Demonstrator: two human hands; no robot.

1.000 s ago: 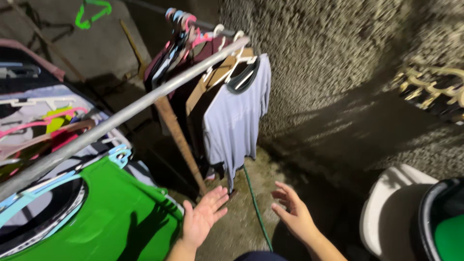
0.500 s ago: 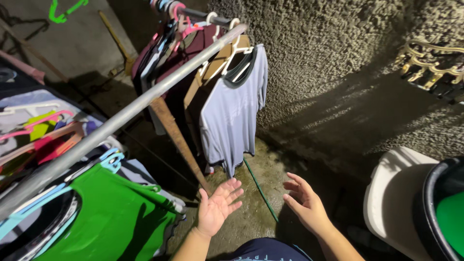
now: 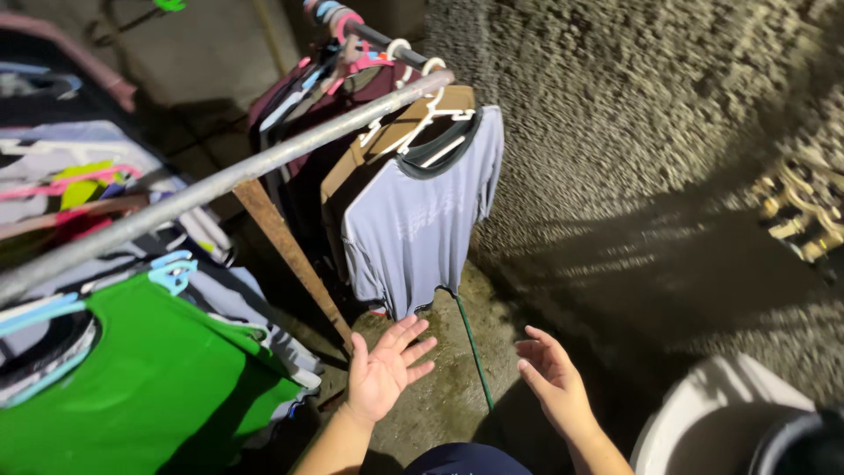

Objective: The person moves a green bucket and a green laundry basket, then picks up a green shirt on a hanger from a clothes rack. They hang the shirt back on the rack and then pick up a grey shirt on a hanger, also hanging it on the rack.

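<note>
I see my left hand [image 3: 380,374] and right hand [image 3: 552,387] risen, both splayed and holding nothing; the grey cotton T-shirt on its white plastic hanger [image 3: 420,220] looms nearer.

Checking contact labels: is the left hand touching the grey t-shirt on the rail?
Apart. The head view shows the left hand open, fingers spread, just below the grey t-shirt; bare ground shows between the fingertips and the hem.
</note>
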